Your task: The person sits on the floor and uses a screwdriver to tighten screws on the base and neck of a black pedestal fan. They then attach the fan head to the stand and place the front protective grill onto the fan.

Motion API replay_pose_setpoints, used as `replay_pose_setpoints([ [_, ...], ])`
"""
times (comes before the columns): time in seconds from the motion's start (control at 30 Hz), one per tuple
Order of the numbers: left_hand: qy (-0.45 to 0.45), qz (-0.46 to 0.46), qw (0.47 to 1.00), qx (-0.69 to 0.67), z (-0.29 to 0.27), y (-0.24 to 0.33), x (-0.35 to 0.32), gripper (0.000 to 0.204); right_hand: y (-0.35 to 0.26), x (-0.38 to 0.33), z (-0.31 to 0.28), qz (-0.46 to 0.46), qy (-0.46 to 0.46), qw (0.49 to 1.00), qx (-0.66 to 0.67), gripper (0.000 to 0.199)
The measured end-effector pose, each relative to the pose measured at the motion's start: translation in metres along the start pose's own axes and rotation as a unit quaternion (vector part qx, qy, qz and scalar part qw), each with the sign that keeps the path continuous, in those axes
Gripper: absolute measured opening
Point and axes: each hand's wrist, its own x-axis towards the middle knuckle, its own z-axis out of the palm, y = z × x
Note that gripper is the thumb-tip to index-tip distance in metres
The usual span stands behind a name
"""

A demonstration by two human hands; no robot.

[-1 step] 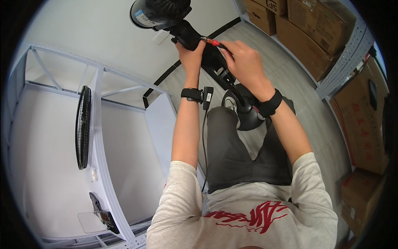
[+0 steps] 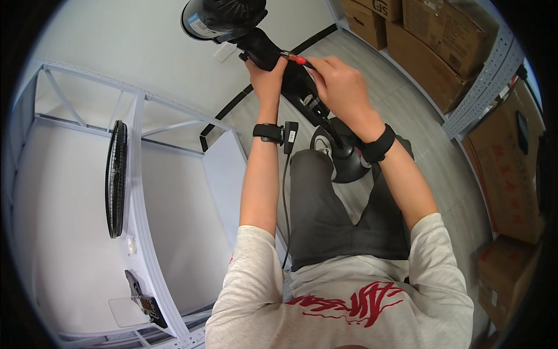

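Note:
A black electric fan without its grille stands before me, its motor head (image 2: 224, 17) at the top and its round base (image 2: 349, 166) on the floor between my feet. My left hand (image 2: 267, 84) is closed round the fan's neck (image 2: 261, 49), just under the motor head; its fingers are partly hidden behind the neck. In my right hand (image 2: 343, 87) is a screwdriver (image 2: 300, 60) with a red and black handle, its tip against the neck beside my left thumb. The fan's column (image 2: 305, 96) slants down from the neck, with an opened part showing small fittings.
On the left, a white metal shelf (image 2: 142, 192) holds a round black fan grille (image 2: 117, 180) on edge and a small circuit board (image 2: 152, 308) with a clear plate. Cardboard boxes (image 2: 424, 64) fill a rack on the right. A cable (image 2: 286, 209) hangs from my left wristband.

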Motion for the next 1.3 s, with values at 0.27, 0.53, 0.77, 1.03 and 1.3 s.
replay_pose_setpoints([
  [0.27,-0.006,0.003,1.000,0.015,-0.001,0.002,0.000,0.068,0.003,0.002,0.002,0.019,-0.020,1.000,0.006,0.018],
  [0.53,-0.014,-0.012,1.000,0.006,-0.003,0.013,-0.005,0.069,-0.008,0.008,-0.004,0.017,-0.050,0.997,-0.061,0.012],
  [0.77,-0.004,-0.005,1.000,0.007,-0.005,0.002,-0.001,0.070,-0.015,0.009,-0.003,-0.020,-0.047,0.993,-0.110,0.013],
  [1.03,0.001,-0.010,1.000,0.011,-0.003,0.008,-0.002,0.070,0.003,-0.009,0.010,0.003,0.002,1.000,-0.022,0.017],
  [1.3,-0.009,-0.023,1.000,0.002,-0.004,0.012,-0.005,0.068,-0.022,0.008,-0.004,-0.003,-0.045,0.992,-0.116,0.009],
])
